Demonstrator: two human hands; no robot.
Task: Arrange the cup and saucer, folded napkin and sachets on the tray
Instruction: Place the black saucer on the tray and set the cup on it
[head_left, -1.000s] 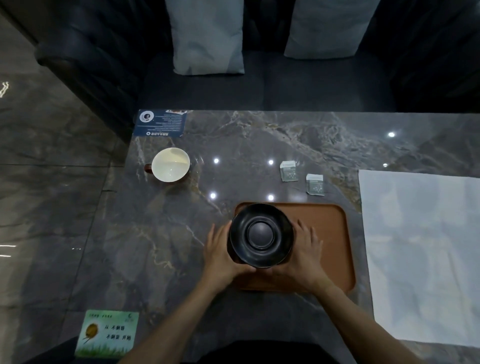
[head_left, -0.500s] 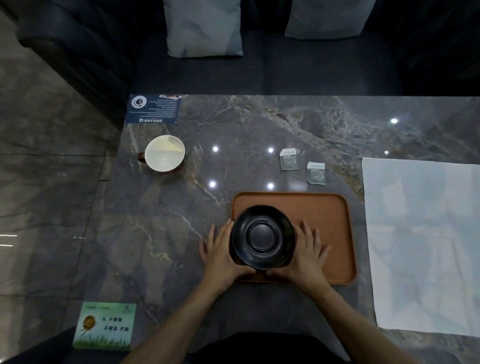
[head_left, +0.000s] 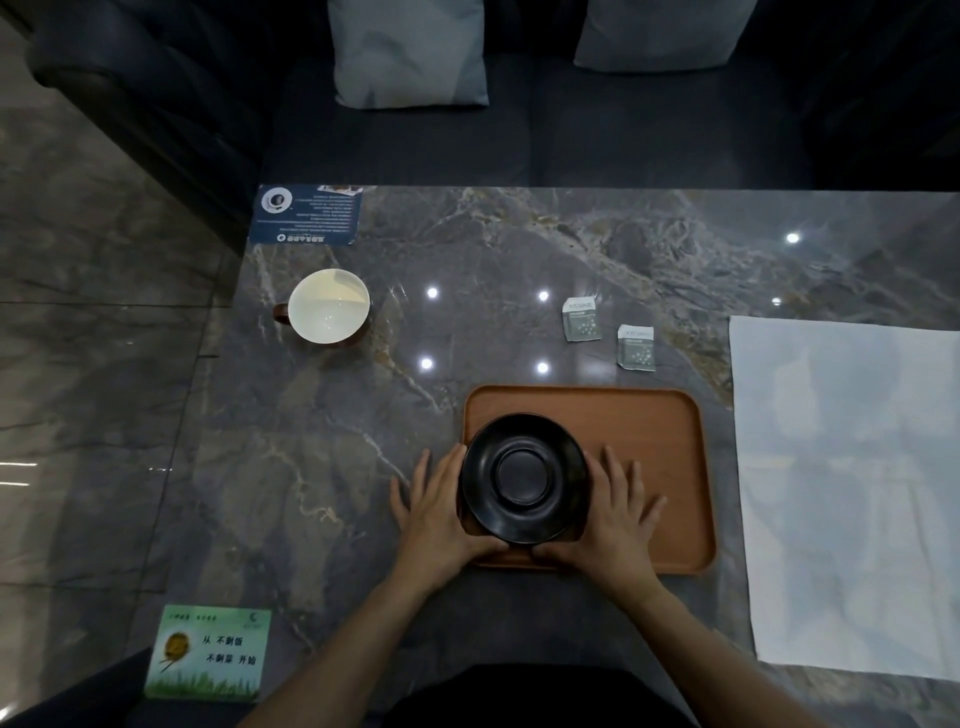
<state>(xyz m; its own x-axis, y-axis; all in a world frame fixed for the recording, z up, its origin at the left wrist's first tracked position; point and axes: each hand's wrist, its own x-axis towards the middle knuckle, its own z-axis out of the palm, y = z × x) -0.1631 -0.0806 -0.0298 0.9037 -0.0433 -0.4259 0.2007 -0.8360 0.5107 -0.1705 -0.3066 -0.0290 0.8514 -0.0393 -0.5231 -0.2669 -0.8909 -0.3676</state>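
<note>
A black saucer (head_left: 524, 475) is over the left part of the brown tray (head_left: 654, 426), between my two hands. My left hand (head_left: 434, 512) lies against its left side and my right hand (head_left: 618, 512) against its right side. Both have straight, spread fingers, and the thumbs reach along the near rim. A white-lined cup (head_left: 328, 305) with a brown handle stands at the far left of the table. Two small sachets (head_left: 582, 326) (head_left: 636, 348) lie just beyond the tray. A white napkin (head_left: 841, 493) is spread flat to the right.
The table is dark marble (head_left: 322, 467) with bright light reflections. A blue card (head_left: 306, 214) lies at its far left corner and a green card (head_left: 208, 652) at its near left corner. A dark sofa with pale cushions (head_left: 410, 52) runs behind the table.
The saucer and both hands have come slightly nearer to me over the tray. My fingers have spread a little wider.
</note>
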